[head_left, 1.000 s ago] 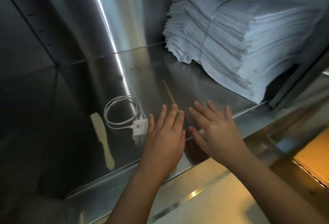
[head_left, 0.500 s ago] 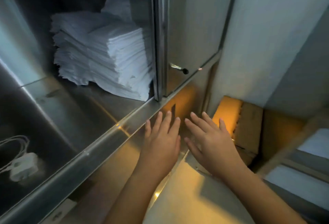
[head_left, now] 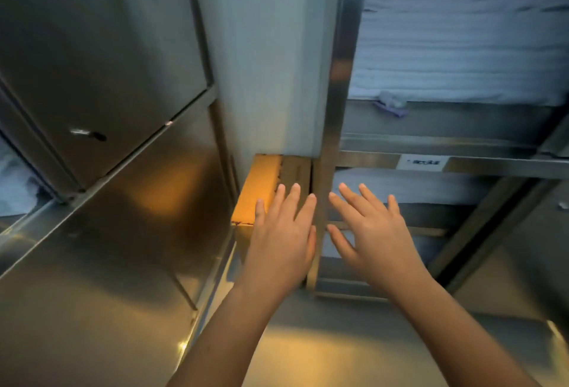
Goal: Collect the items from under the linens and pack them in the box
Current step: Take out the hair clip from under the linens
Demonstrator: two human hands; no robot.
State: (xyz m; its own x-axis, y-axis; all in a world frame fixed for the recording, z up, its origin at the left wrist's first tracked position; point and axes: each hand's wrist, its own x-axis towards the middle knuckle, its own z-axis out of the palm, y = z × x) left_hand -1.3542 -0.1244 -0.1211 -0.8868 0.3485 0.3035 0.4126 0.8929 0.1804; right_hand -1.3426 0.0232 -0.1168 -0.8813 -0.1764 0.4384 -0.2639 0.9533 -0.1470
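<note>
Centrally, we see the cardboard box (head_left: 261, 185) set between the steel cabinet (head_left: 107, 63) on its left and the upright (head_left: 334, 94) of the shelving on its right. The left hand (head_left: 283, 232) is over its near right part, fingers straight, slightly spread and holding nothing. Just right of the box, past the upright, the right hand (head_left: 372, 232) is equally flat, spread and empty, apart from the left hand. Above and right of the box we note stacked white linens (head_left: 462, 48) on a shelf (head_left: 462, 145), with a small purple-and-white item (head_left: 390, 106) at their lower front edge, too blurred to identify.
</note>
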